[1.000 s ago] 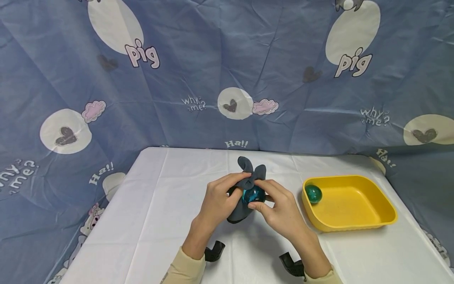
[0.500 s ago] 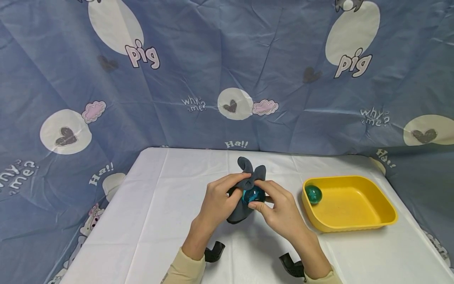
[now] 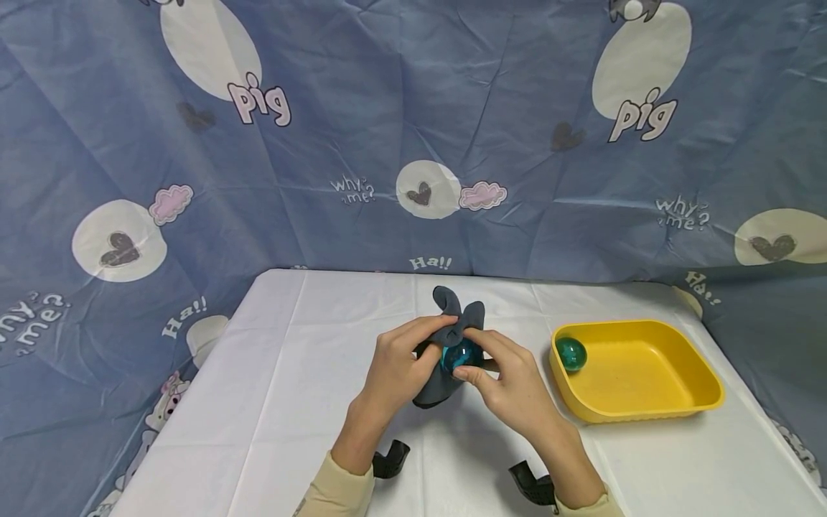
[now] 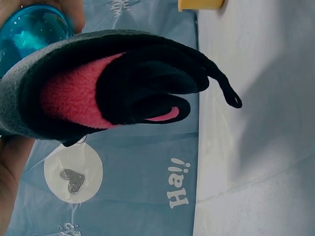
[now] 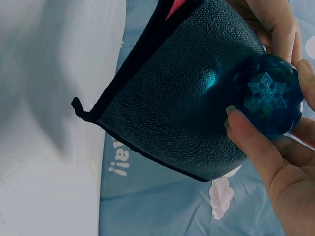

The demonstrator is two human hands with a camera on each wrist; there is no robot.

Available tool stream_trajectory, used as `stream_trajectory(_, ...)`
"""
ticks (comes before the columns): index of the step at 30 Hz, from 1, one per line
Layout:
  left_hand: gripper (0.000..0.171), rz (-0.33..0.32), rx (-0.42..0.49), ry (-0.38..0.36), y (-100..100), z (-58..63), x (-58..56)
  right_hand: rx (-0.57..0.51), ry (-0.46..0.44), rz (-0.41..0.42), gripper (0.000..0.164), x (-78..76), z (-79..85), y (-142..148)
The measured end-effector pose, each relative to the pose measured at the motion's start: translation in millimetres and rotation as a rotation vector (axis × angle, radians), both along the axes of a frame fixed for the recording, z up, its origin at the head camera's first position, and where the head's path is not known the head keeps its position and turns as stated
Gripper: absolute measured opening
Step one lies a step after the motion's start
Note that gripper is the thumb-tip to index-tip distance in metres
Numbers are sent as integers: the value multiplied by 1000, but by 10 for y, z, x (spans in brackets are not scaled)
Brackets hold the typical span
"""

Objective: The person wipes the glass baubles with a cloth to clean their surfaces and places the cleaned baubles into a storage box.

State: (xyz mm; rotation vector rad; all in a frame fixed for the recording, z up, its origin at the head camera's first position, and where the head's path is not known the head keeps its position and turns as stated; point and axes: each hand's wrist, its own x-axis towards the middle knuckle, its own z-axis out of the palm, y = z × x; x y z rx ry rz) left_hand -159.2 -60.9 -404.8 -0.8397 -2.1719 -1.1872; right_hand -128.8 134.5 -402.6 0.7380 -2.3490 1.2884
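Observation:
Over the middle of the table, my left hand grips a folded grey cloth from its left side. Its black edging, hanging loop and pink inner side show in the left wrist view, where the cloth bulges open at a fold. A clear blue ball lies against the cloth, pinched between the thumb and fingers of my right hand. The right wrist view shows a snowflake pattern on the ball. The left fingertips are partly hidden behind the cloth and ball.
A yellow tray stands on the right of the white-covered table, with a green ball in its left corner. Black curved pieces sit by both wrists. A printed blue curtain hangs behind the table.
The highlights on the blue ball have shifted slightly. Both hands and the cloth stay nearly in the same place.

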Motion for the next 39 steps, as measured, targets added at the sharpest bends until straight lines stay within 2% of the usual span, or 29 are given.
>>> stream_trajectory(16,40,-3,3,-11,-2,0,11,0,-62,-20,48,12,-6,-6)
stream_trajectory(29,38,-15,6,4,2,7,8,33,-49,-41,45,-1,-4,0)
stream_trajectory(39,38,-20,14,-9,1,9,11,12,-40,-24,47,-3,-10,1)
